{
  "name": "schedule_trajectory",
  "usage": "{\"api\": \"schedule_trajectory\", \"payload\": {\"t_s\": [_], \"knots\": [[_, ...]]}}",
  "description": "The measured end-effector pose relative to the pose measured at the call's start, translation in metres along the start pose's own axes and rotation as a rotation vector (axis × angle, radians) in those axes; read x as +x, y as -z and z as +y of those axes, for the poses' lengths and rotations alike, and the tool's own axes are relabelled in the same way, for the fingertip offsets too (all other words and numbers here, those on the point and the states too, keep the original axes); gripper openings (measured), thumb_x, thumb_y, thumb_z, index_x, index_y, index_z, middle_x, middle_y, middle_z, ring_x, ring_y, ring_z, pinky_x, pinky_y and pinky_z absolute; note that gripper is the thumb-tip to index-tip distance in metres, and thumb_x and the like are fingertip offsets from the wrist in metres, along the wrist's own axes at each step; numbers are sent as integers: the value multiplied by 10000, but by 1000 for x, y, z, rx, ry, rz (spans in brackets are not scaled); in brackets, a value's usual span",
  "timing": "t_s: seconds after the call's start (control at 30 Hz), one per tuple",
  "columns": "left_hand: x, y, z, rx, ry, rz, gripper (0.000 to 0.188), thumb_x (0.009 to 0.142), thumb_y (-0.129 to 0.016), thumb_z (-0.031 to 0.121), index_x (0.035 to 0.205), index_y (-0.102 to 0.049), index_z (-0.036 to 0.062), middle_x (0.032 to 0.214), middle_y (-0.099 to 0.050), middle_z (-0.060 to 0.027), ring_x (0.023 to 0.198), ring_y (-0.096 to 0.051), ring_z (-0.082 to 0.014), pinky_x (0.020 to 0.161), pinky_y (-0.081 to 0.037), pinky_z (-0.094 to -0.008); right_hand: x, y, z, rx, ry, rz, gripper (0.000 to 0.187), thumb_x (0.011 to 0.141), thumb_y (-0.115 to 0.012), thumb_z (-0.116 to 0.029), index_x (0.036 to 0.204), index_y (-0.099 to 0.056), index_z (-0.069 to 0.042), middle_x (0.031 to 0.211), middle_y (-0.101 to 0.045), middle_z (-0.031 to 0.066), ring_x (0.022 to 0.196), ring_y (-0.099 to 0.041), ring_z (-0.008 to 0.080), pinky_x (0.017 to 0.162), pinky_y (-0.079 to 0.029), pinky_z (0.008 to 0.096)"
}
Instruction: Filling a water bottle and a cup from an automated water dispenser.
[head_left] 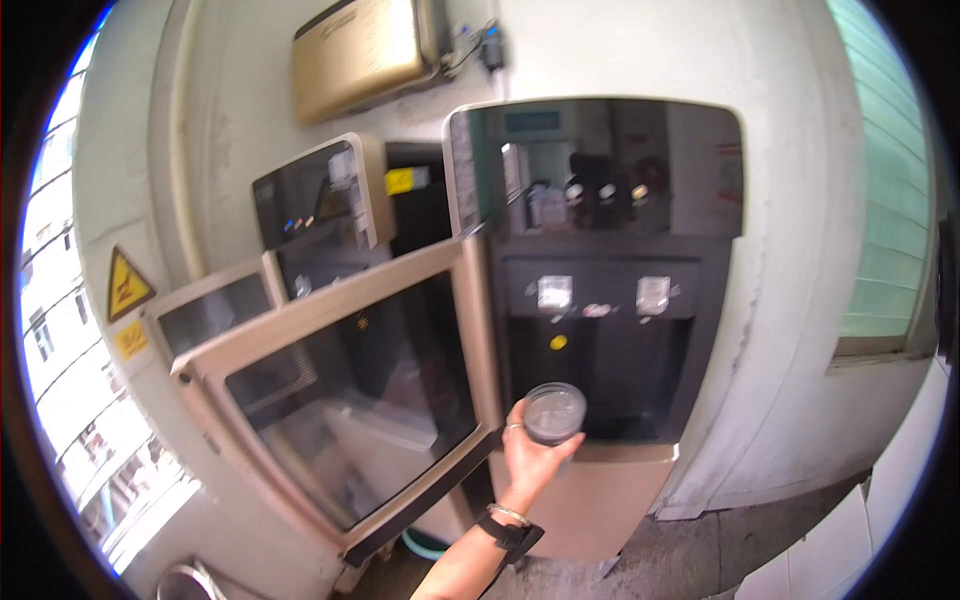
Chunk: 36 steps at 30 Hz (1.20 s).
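Note:
My left hand point(535, 455) is closed around a clear round cup point(554, 412), thumb on its right side and fingers on its left. I see the cup from above; what is in it, if anything, is hard to make out. It is held in front of the dark bay of a tall water dispenser point(600, 258), below two silvery square outlets point(554, 292). The dispenser's glass door point(482, 340), framed in rose gold, stands swung out to the left, close beside my hand. My right hand is out of the picture.
A second dispenser point(310, 195) with its own framed door point(215, 300) stands to the left. A gold box point(365, 50) hangs on the wall above, by a cable adapter point(491, 48). Yellow warning signs point(128, 283) are at left, near a window; white panels point(825, 540) stand lower right.

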<state>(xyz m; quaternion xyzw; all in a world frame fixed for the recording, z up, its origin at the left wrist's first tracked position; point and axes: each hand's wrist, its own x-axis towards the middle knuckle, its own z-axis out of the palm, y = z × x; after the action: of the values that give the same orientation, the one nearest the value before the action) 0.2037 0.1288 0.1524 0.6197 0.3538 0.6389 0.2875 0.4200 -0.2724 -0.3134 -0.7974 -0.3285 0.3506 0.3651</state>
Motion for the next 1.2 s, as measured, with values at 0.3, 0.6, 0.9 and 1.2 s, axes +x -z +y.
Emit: {"api": "schedule_trajectory", "payload": {"t_s": [0.3, 0.6, 0.9, 1.2], "knots": [[-135, 105, 11, 113, 93, -162, 905, 551, -831, 307, 1284, -370, 45, 1219, -487, -154, 1149, -484, -285, 980, -392, -365, 35, -1, -60, 411, -150, -374, 161, 707, -719, -37, 676, -563, -61, 553, -519, 7, 408, -445, 101, 354, -329, 250], [-288, 239, -27, 316, 319, 89, 868, 564, -840, 252, 1278, -388, 55, 1201, -507, -139, 1114, -517, -256, 952, -421, -349, 58, -30, -114, 30, -4, -609, 248, 735, -727, -78, 822, -495, -66, 699, -567, 44, 521, -530, 129, 432, -439, 273], [-332, 410, 30, 558, 279, 630, 853, 528, -882, 241, 1211, -418, 26, 1131, -511, -104, 1071, -511, -203, 927, -424, -328, 64, -99, -168, -151, 59, -694, 310, 667, -759, -18, 786, -485, -101, 685, -532, 2, 492, -492, 111, 393, -384, 266], [-338, 621, 128, 1201, 467, 823, 863, 478, -869, 292, 1170, -467, -34, 1047, -599, -167, 984, -598, -250, 887, -463, -321, 27, -219, -201, -181, 124, -800, 316, 669, -759, -28, 807, -484, -100, 658, -499, -29, 539, -475, 88, 447, -392, 252]]}}
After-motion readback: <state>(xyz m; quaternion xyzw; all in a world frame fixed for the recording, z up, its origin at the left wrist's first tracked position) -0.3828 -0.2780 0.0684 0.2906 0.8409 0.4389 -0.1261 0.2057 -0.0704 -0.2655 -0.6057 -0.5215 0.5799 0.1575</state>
